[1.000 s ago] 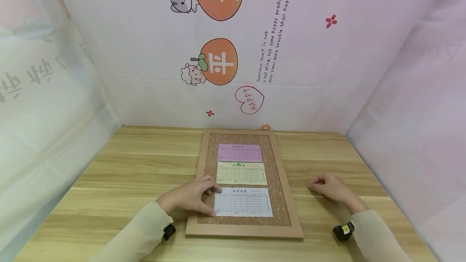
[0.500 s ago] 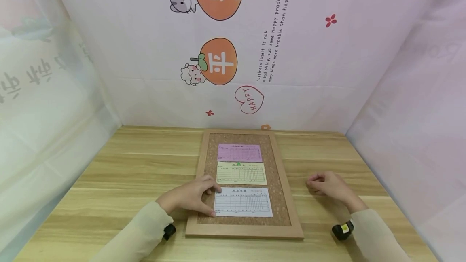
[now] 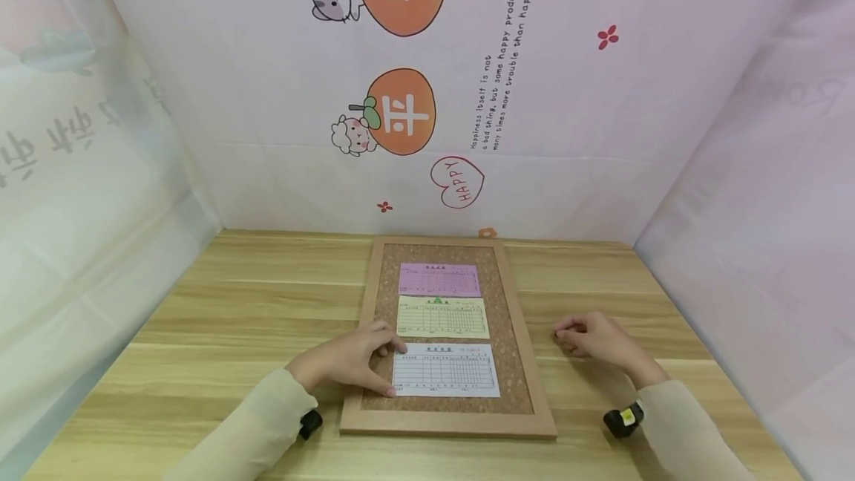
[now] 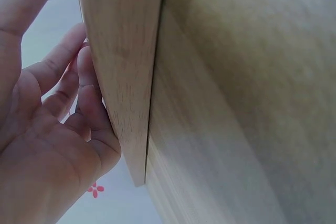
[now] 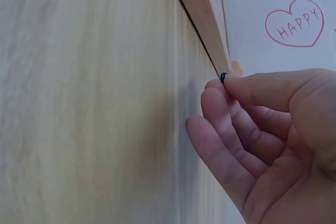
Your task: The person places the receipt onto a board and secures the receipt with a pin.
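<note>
A cork board (image 3: 467,406) in a wooden frame lies on the table, bearing three printed form slips in a column. Farthest is the pink slip (image 3: 441,280), then the yellow slip (image 3: 444,318) with a green spot at its top edge, and nearest the white slip (image 3: 446,371). My left hand (image 3: 354,356) rests over the board's left side, its thumb and a fingertip on the white slip's left corners. To the right of the board, my right hand (image 3: 597,340) pinches a small black rounded thing (image 5: 223,77) between thumb and forefinger; its exact kind cannot be told.
Pale wood grain marks the table (image 3: 267,280) around the board. Printed cloth (image 3: 548,191) hangs behind it, with white cloth walls at both sides. A black wrist camera (image 3: 623,420) sits at my right sleeve, another (image 3: 310,424) at my left.
My right hand has shifted a little left toward the board, and the dark tip between its fingers now shows. My left hand and the slips have stayed in place.
</note>
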`<action>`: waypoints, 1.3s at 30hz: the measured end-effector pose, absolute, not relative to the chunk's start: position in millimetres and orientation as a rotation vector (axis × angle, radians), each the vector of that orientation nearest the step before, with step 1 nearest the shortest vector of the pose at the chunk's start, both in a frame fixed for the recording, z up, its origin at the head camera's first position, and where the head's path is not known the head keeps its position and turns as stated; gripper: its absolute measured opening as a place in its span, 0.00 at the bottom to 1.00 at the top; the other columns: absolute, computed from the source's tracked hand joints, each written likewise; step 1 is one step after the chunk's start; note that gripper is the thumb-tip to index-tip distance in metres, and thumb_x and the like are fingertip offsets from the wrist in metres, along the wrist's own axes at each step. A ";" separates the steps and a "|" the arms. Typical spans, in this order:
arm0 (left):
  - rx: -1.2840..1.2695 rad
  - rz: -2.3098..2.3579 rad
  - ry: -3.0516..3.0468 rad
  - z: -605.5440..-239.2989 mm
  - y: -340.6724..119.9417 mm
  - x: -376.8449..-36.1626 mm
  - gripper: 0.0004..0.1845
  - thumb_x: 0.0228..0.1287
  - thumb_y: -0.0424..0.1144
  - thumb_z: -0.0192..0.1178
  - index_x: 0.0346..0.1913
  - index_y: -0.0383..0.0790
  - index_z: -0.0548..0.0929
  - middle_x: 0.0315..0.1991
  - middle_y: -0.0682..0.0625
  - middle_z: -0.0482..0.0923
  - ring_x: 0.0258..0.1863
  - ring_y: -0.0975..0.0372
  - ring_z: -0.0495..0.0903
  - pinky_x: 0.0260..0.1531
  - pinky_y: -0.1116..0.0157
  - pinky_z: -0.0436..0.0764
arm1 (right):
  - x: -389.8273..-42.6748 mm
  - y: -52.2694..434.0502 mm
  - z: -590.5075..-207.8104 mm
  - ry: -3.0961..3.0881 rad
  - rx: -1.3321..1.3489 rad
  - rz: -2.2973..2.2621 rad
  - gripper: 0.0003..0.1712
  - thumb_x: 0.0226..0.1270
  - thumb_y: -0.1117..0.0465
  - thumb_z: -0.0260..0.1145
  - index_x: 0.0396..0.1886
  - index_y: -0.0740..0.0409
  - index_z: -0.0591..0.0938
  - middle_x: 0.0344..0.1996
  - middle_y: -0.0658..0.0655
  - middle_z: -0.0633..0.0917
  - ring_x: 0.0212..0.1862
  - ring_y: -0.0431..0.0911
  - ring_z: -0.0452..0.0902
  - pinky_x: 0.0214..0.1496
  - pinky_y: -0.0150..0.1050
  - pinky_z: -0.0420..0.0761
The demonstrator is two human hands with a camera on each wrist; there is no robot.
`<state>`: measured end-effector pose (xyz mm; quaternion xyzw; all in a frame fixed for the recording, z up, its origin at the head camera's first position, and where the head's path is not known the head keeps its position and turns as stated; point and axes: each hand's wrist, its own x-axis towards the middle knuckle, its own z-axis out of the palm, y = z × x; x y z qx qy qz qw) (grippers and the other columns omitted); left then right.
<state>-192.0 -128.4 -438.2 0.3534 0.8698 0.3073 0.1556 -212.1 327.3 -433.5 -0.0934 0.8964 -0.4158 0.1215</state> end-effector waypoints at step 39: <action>1.020 0.874 2.490 -440.2 -128.8 -194.3 0.33 0.53 0.52 0.77 0.59 0.42 0.78 0.53 0.55 0.69 0.50 0.61 0.72 0.55 0.63 0.75 | -232.2 236.1 -412.0 2.405 -0.650 -1.138 0.09 0.73 0.63 0.63 0.44 0.65 0.84 0.32 0.58 0.82 0.33 0.47 0.78 0.34 0.43 0.84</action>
